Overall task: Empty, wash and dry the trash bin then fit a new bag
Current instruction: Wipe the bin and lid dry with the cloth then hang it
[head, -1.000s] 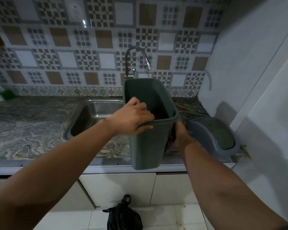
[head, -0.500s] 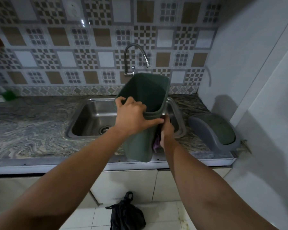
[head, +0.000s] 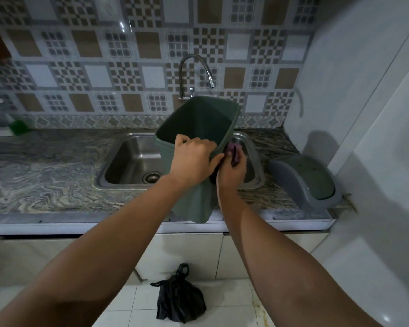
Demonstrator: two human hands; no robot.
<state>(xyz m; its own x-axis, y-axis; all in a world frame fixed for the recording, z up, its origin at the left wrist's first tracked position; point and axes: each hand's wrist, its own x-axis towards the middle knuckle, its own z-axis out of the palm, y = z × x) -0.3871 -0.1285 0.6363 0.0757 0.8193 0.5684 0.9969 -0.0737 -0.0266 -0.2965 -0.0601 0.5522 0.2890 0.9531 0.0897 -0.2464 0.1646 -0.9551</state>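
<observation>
- Your left hand (head: 194, 159) grips the near rim of the green bin (head: 196, 138), fingers hooked over the edge, holding it tilted, mouth towards you, above the sink (head: 128, 161) and the counter's front edge.
- Your right hand (head: 232, 171) pinches a small purplish cloth (head: 233, 147) against the bin's outer wall at its 4 o'clock side; the hands are almost touching.
- You look to be at the wiping or drying step, though I cannot tell wet from dry.
- Next, you would likely turn the bin to reach the other walls, keeping hold of the rim.
- Count: one bin, one grey lid (head: 305, 180) at 3 o'clock on the counter, one faucet (head: 194, 74) at 12, one tied black bag (head: 180, 300) on the floor at 6. No fresh bag shows.
</observation>
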